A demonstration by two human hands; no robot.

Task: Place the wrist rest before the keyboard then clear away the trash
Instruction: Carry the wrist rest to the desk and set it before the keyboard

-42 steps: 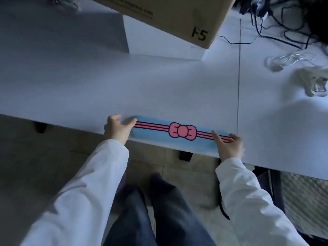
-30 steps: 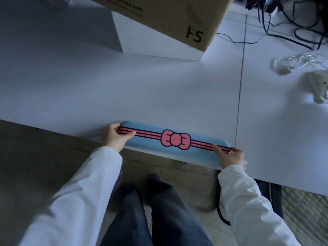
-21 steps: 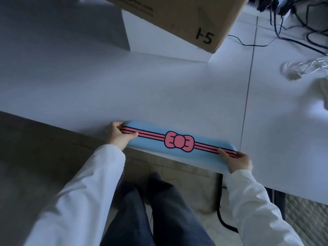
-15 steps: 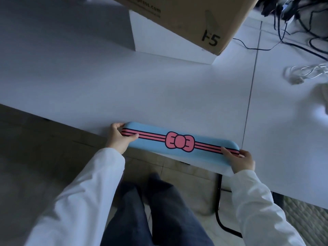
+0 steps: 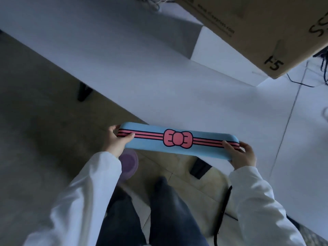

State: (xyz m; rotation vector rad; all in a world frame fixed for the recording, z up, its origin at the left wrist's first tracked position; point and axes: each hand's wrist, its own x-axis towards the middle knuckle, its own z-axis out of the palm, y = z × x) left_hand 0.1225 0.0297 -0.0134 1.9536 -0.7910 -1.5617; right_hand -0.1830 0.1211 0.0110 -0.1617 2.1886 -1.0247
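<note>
The wrist rest [image 5: 177, 142] spans between the left hand [image 5: 116, 142] and right hand [image 5: 242, 155], each grip pinching one end at the surface [image 5: 195, 96] edge.

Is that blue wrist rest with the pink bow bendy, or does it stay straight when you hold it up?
Probably fairly stiff: the wrist rest spans straight between the left hand and right hand, gripped only at its ends, without sagging. It seems light, since fingertips alone carry it. Its flat, long shape shouldn't roll.

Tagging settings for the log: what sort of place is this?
Probably an office or lab workspace: white desks pushed together, a cardboard shipping box on one, loose cables at the right, tiled floor below.
</note>
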